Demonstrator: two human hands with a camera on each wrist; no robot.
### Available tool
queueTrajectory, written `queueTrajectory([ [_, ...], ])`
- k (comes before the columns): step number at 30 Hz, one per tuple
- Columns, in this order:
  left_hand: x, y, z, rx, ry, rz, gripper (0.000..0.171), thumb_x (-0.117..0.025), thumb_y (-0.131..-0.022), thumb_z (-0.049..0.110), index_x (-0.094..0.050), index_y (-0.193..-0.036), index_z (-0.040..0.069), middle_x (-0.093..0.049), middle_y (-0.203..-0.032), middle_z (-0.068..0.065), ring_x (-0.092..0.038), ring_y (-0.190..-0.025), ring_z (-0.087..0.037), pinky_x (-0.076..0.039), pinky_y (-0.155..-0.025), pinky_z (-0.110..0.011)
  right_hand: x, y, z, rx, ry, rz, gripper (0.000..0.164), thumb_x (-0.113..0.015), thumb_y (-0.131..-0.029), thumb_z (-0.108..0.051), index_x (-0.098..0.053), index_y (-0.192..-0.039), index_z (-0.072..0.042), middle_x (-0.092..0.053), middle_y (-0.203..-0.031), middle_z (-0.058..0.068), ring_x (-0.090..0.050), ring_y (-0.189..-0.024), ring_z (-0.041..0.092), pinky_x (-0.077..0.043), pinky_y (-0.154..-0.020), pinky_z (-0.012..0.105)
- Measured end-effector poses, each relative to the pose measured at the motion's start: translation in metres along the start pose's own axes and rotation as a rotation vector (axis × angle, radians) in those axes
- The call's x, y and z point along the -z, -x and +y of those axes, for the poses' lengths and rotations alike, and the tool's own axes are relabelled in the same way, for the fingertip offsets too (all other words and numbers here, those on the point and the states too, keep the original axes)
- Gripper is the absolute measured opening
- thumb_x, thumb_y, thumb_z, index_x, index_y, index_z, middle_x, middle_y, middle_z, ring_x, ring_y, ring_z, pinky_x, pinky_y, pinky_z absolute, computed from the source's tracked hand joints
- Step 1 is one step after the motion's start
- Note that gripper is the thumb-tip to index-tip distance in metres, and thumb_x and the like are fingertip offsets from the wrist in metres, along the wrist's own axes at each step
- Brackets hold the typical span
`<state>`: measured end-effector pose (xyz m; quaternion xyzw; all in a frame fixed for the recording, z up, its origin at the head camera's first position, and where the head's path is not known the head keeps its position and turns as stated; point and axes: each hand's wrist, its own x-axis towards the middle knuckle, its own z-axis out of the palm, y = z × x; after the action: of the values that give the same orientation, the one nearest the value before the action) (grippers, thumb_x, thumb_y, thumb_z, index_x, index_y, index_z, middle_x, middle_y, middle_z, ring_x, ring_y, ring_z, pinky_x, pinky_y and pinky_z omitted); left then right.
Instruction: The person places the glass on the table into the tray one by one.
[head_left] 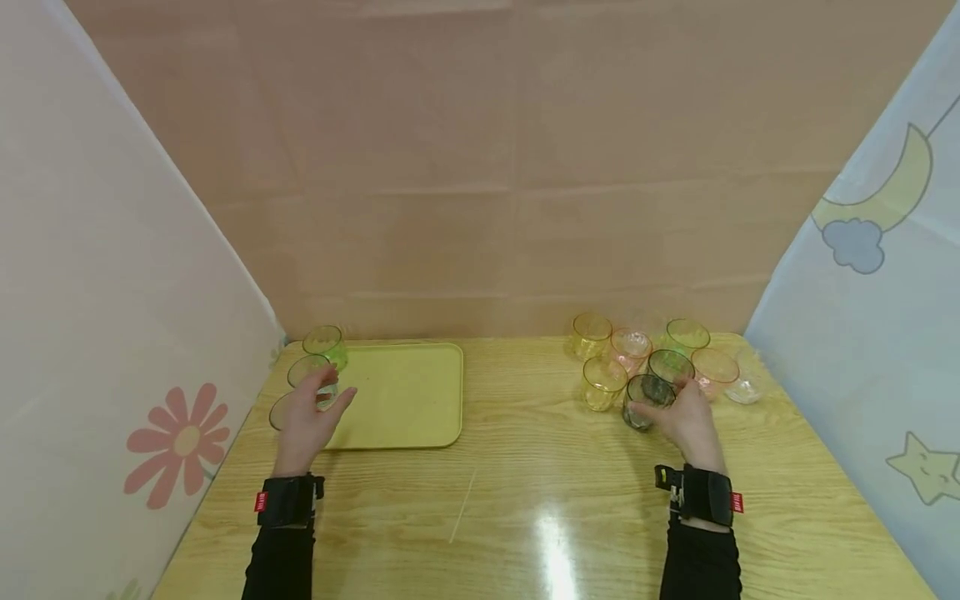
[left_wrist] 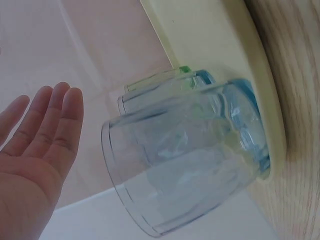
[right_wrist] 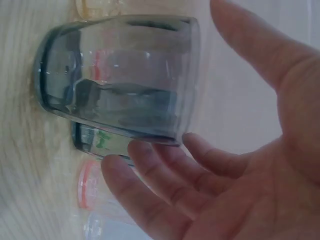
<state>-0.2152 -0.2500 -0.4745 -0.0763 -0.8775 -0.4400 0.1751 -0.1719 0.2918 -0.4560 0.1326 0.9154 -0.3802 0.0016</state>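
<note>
My left hand point(head_left: 306, 423), fingers straight and thumb spread, hovers over the left end of a yellow tray point(head_left: 408, 400). Beside it in the left wrist view stand a clear bluish glass point(left_wrist: 180, 160), a second bluish one behind, and a green glass point(head_left: 335, 353) farthest back; nothing is held. At the right, my right hand point(head_left: 692, 423) reaches around a smoky grey glass point(right_wrist: 130, 75) upright on the table. Its fingertips are right at the side of this glass, while the thumb stands apart from the rim. A second grey glass point(head_left: 670, 364) sits just behind.
Around the grey glasses cluster two yellow glasses point(head_left: 602, 385), pink glasses point(head_left: 714, 372), a green glass point(head_left: 687, 336) and a clear glass point(head_left: 743, 390). The wooden table point(head_left: 525, 450) is bounded by a brown back wall point(head_left: 510, 208) and pale side panels point(head_left: 862, 350).
</note>
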Motion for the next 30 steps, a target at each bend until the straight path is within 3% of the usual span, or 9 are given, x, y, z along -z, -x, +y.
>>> queueTrajectory([
  [9,-0.012,-0.002,0.005,-0.032,-0.03,-0.051,0.057,-0.068,-0.093,0.026,-0.048,-0.14,0.001,-0.06,-0.125,-0.023,-0.059,-0.112,-0.037,-0.05,-0.089,-0.053,-0.004,-0.001,0.001,-0.049,-0.01,-0.027,0.104,-0.074,-0.085,-0.043,-0.012,-0.149,0.01,-0.032,-0.142,0.042,-0.039,-0.123,0.057,-0.041,-0.093,0.061],
  [16,-0.022,0.001,0.004,-0.044,-0.031,-0.076,0.057,-0.07,-0.092,0.03,-0.051,-0.138,0.002,-0.062,-0.124,-0.02,-0.06,-0.11,-0.035,-0.051,-0.086,-0.052,0.003,0.004,-0.004,-0.04,0.012,-0.058,0.105,-0.073,-0.085,-0.046,-0.013,-0.151,0.01,-0.028,-0.146,0.041,-0.036,-0.127,0.057,-0.04,-0.096,0.061],
  [23,-0.029,0.001,0.007,-0.039,-0.05,-0.116,0.064,-0.069,-0.09,0.04,-0.05,-0.14,0.006,-0.061,-0.128,-0.017,-0.06,-0.113,-0.032,-0.051,-0.088,-0.049,0.015,0.016,-0.02,0.002,-0.015,-0.081,0.108,-0.066,-0.085,-0.06,-0.014,-0.155,0.003,-0.029,-0.148,0.037,-0.037,-0.128,0.055,-0.042,-0.093,0.061],
  [30,-0.033,0.001,0.014,-0.04,-0.037,-0.14,0.072,-0.075,-0.084,0.042,-0.05,-0.141,0.005,-0.062,-0.128,-0.018,-0.06,-0.113,-0.032,-0.051,-0.088,-0.051,0.008,0.021,-0.036,0.136,-0.12,-0.04,0.098,-0.067,-0.087,-0.055,-0.022,-0.153,0.001,-0.038,-0.143,0.032,-0.044,-0.122,0.047,-0.043,-0.093,0.055],
])
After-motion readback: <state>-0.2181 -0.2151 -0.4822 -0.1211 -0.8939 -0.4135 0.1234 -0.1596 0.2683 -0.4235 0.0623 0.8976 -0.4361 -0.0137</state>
